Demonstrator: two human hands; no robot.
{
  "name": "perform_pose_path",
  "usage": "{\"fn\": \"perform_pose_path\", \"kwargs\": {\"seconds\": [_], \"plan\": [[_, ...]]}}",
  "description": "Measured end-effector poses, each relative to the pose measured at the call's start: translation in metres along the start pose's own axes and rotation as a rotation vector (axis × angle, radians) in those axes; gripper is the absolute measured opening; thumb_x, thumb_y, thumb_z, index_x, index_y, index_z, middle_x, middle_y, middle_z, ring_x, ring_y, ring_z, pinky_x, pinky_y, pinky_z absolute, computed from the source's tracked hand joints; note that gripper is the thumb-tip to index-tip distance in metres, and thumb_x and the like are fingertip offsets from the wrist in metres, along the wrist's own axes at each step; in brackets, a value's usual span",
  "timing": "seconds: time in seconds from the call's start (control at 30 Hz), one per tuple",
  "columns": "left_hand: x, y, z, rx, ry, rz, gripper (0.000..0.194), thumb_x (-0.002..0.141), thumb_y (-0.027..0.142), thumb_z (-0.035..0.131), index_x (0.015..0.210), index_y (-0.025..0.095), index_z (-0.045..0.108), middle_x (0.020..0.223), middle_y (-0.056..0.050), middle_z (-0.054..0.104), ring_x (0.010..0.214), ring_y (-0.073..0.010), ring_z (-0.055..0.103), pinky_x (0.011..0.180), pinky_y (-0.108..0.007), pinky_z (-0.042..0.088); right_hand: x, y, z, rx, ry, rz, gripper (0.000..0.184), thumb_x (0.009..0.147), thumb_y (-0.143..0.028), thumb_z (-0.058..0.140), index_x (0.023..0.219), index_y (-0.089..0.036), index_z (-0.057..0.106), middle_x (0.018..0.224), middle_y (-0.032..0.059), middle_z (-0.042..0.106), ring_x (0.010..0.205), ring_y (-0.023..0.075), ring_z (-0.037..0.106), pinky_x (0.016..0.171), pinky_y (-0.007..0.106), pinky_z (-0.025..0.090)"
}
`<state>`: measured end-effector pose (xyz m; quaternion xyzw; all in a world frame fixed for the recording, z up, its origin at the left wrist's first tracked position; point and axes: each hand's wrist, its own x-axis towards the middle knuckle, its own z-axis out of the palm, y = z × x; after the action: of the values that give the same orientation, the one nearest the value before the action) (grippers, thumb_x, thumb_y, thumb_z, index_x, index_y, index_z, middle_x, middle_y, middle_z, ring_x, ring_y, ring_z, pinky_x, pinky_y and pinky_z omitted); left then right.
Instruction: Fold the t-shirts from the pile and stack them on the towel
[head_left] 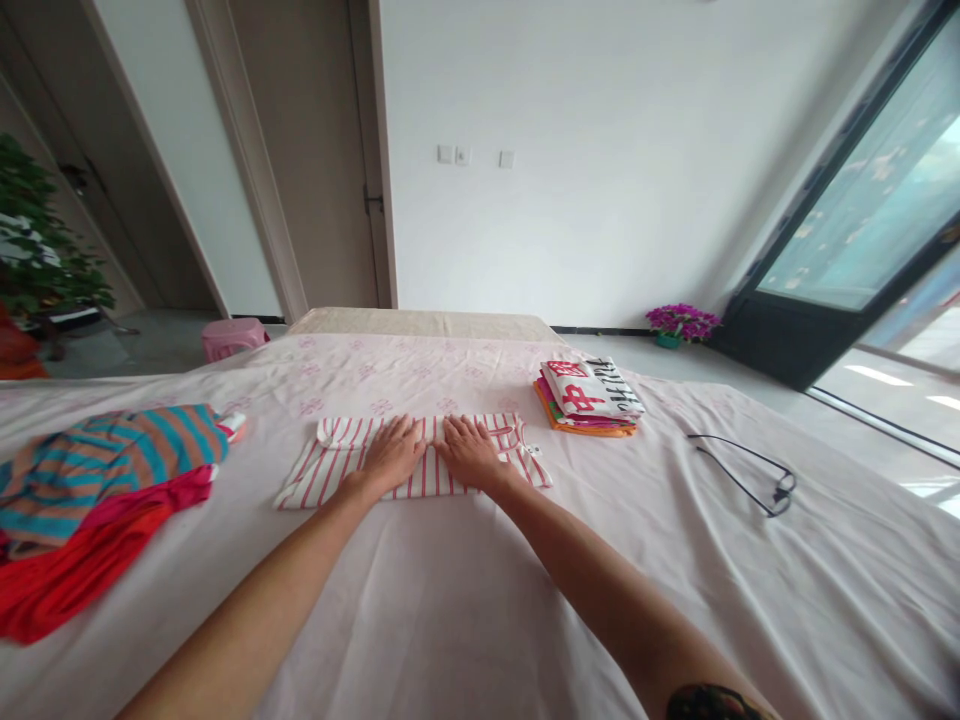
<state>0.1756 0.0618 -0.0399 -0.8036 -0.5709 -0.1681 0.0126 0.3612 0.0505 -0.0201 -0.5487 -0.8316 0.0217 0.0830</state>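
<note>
A white garment with red stripes (pixel 322 475), perhaps a shirt, lies folded into a wide flat strip on the pale pink sheet (pixel 450 600). My left hand (pixel 394 455) rests flat on its middle, fingers stretched away from me. Just to the right, my right hand (pixel 472 450) presses on the same cloth with the fingers extended. The two hands are close together, and neither grips the fabric. At the garment's right end a small dark print shows. Beyond it on the right sits a stack of folded clothes (pixel 589 395), its white top piece bearing red and black characters.
To the left lies a loose heap with a blue-and-brown striped garment (pixel 127 460) and red clothing (pixel 90 570). Black-framed glasses (pixel 780 490) rest on the sheet at right. Past the far edge are a pink stool (pixel 234 338) and purple flowers in a pot (pixel 679 325).
</note>
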Motion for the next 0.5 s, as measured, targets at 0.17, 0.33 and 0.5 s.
{"fn": "perform_pose_path", "kwargs": {"seconds": [0.17,0.33,0.5], "plan": [[-0.025,-0.031,-0.001,0.096,-0.061,-0.100,0.059,0.097,0.050,0.034,0.149,0.024,0.043,0.158,-0.011,0.038,0.145,-0.0310,0.032,0.118,-0.049,0.022,-0.015,0.038,0.006,-0.090,0.029,0.042,0.063,0.102,-0.052,0.025,0.154,-0.018,0.033,0.161,0.0104,0.028,0.149,0.0284,0.022,0.121,0.049,0.011],[-0.044,-0.066,-0.017,0.152,-0.056,-0.260,0.063,0.097,0.053,0.029,0.151,0.022,0.039,0.159,-0.013,0.035,0.148,-0.0326,0.027,0.117,-0.053,0.020,-0.025,0.069,-0.002,-0.084,-0.008,0.182,0.067,0.101,-0.056,0.022,0.155,-0.016,0.031,0.162,0.0101,0.025,0.150,0.0280,0.019,0.120,0.052,0.013],[-0.063,-0.090,-0.025,0.149,-0.088,-0.418,0.064,0.097,0.053,0.024,0.153,0.024,0.034,0.161,-0.013,0.030,0.147,-0.0334,0.028,0.114,-0.056,0.025,-0.031,0.082,-0.006,-0.095,-0.045,0.235,0.066,0.102,-0.053,0.019,0.156,-0.017,0.027,0.162,0.0107,0.022,0.151,0.0260,0.017,0.119,0.054,0.014]]}}
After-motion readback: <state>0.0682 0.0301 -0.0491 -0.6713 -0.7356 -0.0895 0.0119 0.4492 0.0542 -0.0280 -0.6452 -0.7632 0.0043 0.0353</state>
